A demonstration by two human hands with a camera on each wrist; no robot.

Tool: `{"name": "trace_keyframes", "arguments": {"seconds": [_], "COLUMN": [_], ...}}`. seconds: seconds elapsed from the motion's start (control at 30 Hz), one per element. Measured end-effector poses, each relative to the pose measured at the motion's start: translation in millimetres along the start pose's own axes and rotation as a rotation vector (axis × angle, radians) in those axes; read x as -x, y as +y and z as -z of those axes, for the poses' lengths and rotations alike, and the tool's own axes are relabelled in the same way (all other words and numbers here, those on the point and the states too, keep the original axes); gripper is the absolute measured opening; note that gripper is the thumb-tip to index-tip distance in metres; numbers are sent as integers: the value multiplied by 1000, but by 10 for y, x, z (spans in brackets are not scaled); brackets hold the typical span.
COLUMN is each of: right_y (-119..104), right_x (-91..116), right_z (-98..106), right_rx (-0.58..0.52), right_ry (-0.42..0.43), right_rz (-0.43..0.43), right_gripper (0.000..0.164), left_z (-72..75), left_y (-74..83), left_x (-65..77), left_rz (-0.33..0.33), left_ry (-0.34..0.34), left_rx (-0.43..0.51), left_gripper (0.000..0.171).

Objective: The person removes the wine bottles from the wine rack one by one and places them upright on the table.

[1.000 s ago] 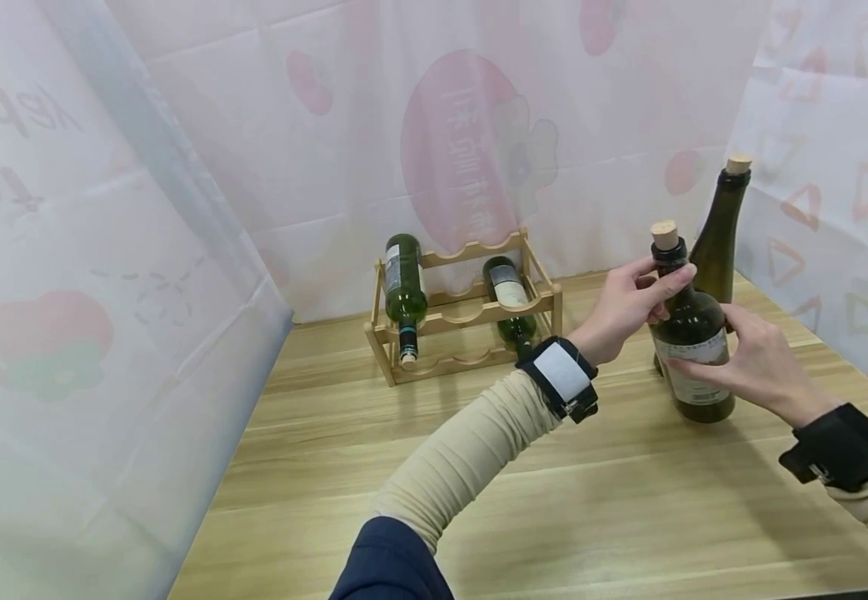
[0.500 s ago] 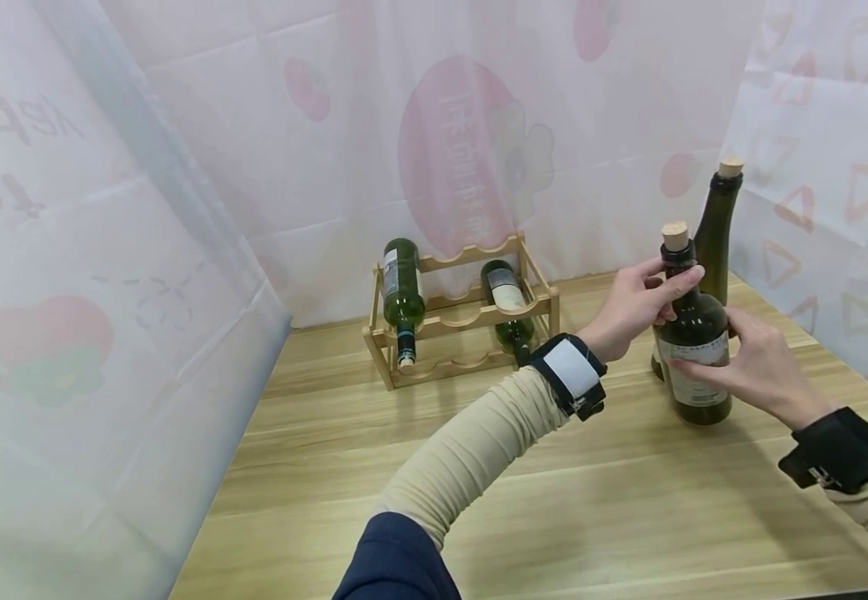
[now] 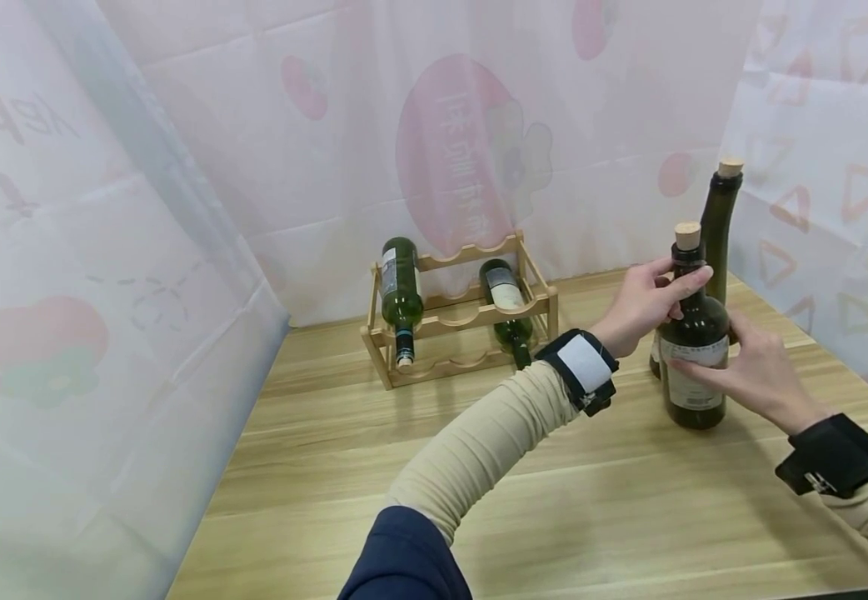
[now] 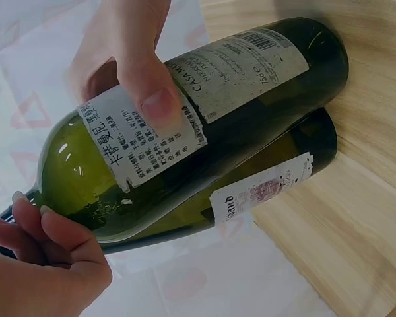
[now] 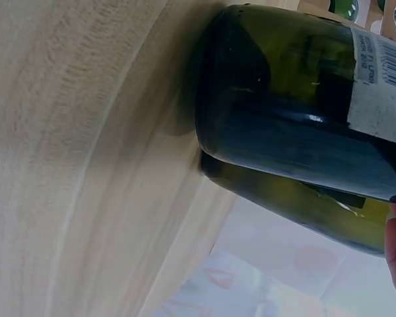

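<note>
A dark green wine bottle (image 3: 696, 329) with a pale label and a cork (image 3: 687, 235) stands nearly upright at the table's right side. Around its neck curl the thumb and fingers of my left hand (image 3: 642, 302). Lower down, my right hand (image 3: 760, 375) grips the body, its thumb across the label (image 4: 145, 132). Close behind stands a second, taller corked bottle (image 3: 720, 225), its lower part mostly hidden by the first. In the right wrist view the held bottle's base (image 5: 214, 79) is at the wooden tabletop; whether it touches is hard to tell.
A two-tier wooden wine rack (image 3: 464, 317) stands at the back middle. One green bottle (image 3: 401, 287) lies on its upper tier at the left, another green bottle (image 3: 505, 300) lower at the right. White printed curtains (image 3: 329, 183) enclose the table (image 3: 554, 517).
The held bottle has shifted slightly right and become more upright, its neck moving right with my left hand. My right hand stays around the body. The rack bottles have not moved.
</note>
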State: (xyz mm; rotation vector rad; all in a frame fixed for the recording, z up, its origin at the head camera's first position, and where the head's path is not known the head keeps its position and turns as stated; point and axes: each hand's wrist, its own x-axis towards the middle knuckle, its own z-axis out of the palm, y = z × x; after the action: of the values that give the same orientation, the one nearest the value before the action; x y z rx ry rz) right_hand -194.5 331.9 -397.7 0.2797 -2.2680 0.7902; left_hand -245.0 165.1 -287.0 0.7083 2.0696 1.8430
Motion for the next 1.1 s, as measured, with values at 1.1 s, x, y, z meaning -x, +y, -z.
{"name": "trace_keyframes", "arguments": {"seconds": [1.1], "right_y": [97], "right_x": [93], "right_z": [1], "right_rx": [-43], "right_ry": [58], "right_rz": [-29], "right_gripper": [67], "left_z": [-215], "left_y": [-16], "left_x": [-186], "left_rz": [-111], "left_ry": [-4], "left_rx": [-310], "left_gripper": [23]}}
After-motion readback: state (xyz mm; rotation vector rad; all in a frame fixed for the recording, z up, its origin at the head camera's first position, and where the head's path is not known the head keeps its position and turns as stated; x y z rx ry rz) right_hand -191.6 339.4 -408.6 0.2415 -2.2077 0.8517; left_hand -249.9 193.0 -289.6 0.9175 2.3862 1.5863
